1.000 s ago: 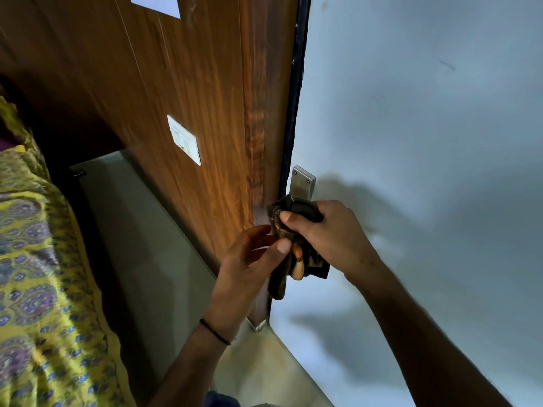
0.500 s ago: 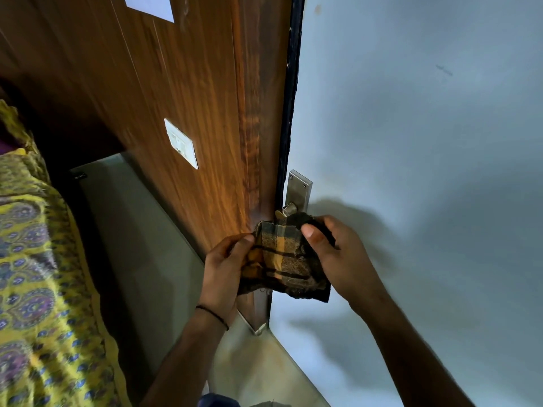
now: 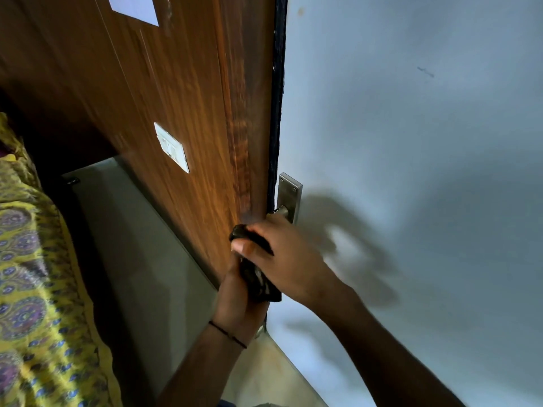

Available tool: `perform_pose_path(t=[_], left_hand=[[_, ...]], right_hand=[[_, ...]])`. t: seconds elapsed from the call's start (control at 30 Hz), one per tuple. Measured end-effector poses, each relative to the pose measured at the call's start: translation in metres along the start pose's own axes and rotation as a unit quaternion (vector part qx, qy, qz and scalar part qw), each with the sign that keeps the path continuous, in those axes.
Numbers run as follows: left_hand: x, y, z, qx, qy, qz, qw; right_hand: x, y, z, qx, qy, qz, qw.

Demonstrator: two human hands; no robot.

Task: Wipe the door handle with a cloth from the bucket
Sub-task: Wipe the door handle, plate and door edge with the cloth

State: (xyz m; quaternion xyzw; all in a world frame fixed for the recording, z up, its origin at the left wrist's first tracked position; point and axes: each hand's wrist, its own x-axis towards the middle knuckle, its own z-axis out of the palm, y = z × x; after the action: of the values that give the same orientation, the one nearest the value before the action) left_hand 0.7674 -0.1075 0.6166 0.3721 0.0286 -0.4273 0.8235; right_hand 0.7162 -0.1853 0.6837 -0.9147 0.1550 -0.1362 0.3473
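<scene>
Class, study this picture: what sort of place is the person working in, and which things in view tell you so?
Probably a room in a home, perhaps a bedroom: a wood-grain door with a metal door handle, a painted wall, and yellow patterned bedding-like fabric at the left.

Count: 2 hands, left hand point(image 3: 238, 301) and right hand point(image 3: 289, 259). 1 cloth point(image 3: 256, 274), dark, bunched. 1 door handle point(image 3: 278, 212), mostly hidden, on 1 metal plate point(image 3: 289, 198). 1 wooden door point(image 3: 176, 113). 1 white switch plate point(image 3: 172, 147) on the wood. 1 pale patch point(image 3: 133, 8) at top, cut off by frame. 1 wrist thread point(image 3: 227, 334). 1 yellow patterned fabric point(image 3: 32, 289).
</scene>
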Motion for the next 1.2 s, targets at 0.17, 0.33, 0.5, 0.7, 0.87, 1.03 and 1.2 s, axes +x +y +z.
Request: perform_pose_path(t=[0.17, 0.33, 0.5, 0.7, 0.87, 1.03, 1.2], left_hand=[[0.03, -0.009, 0.018, 0.037, 0.023, -0.007, 0.999], [0.054, -0.018, 0.061, 0.207, 0.065, 0.066, 0.974], [0.068, -0.01, 0.087, 0.249, 0.175, 0.068, 0.95], [0.066, -0.006, 0.085, 0.227, 0.188, 0.064, 0.953], [0.055, -0.004, 0.087, 0.271, 0.205, 0.071, 0.938], [0.047, -0.019, 0.089, 0.342, 0.243, 0.124, 0.899], [0.053, -0.036, 0.09, 0.385, 0.239, 0.114, 0.884]], right_hand=[[-0.029, 0.034, -0.031, -0.069, 0.251, 0.09, 0.961], [-0.053, 0.068, -0.011, -0.086, 0.197, 0.151, 0.965], [-0.056, 0.07, -0.003, -0.041, 0.248, 0.136, 0.958], [-0.058, 0.078, 0.004, -0.049, 0.247, 0.125, 0.96], [-0.06, 0.075, 0.0, -0.002, 0.243, 0.133, 0.961], [-0.067, 0.07, -0.002, 0.17, 0.236, 0.212, 0.933], [-0.067, 0.068, 0.0, 0.214, 0.266, 0.212, 0.916]])
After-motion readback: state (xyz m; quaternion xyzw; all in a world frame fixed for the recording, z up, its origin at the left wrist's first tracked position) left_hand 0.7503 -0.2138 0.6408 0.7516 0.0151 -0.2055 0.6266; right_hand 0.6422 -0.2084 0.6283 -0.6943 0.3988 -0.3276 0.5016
